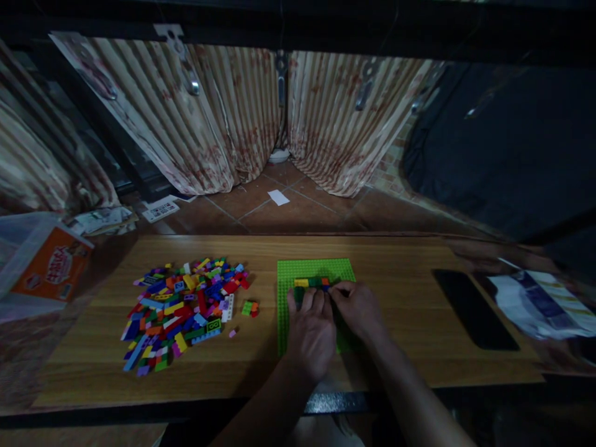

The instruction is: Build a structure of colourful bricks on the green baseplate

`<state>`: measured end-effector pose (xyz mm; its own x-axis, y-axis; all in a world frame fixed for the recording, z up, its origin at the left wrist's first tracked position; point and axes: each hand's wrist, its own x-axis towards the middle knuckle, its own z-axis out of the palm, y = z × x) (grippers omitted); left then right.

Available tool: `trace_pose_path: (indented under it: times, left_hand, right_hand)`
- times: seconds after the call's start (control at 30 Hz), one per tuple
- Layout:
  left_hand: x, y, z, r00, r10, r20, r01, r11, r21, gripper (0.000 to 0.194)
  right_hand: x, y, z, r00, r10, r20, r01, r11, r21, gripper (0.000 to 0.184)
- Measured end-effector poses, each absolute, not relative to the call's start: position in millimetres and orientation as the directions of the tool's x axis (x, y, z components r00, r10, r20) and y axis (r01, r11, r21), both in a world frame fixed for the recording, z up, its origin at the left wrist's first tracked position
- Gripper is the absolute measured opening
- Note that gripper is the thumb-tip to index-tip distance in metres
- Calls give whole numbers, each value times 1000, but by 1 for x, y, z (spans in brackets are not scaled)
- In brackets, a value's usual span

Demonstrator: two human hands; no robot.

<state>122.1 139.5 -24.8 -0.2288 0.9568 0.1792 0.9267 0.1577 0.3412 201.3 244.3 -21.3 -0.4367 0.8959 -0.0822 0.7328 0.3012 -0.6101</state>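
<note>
Indoors, a brick row (313, 282) on a green baseplate (283, 310) sits at the left hand's (313, 335) twelve o'clock, against curled fingers — the right hand's (362, 310) ten, beside narrowed fingertips — any grip indiscernible.

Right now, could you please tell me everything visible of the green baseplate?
The bright green baseplate is a thin, flat, straight-edged sheet, plastic by its look, covered in small studs. It lies flat on the wood-grained table, right of the brick pile as pictured. A row of coloured bricks, including yellow, green and orange, sits on it. The left hand and right hand are over it at that row, hiding part of its near half; whether either hand touches the plate itself is unclear.
</note>
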Motion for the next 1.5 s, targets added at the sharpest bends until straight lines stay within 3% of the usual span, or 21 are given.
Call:
trace_pose_path:
  times: [0.6, 0.97, 1.5]
  left_hand:
    - [119, 135, -27, -236, 950, 207, 923, 152, 352, 32]
    - [114, 145, -20, -144, 977, 158, 940, 84, 331, 26]
    - [100, 130, -20, -197, 960, 199, 867, 76, 493, 35]
  right_hand:
    - [203, 255, -25, -464, 880, -104, 750, 328, -574, 30]
    - [201, 256, -26, -450, 887, -103, 770, 327, -548, 30]
    - [214, 255, -22, -513, 855, -73, 688, 359, -631, 30]
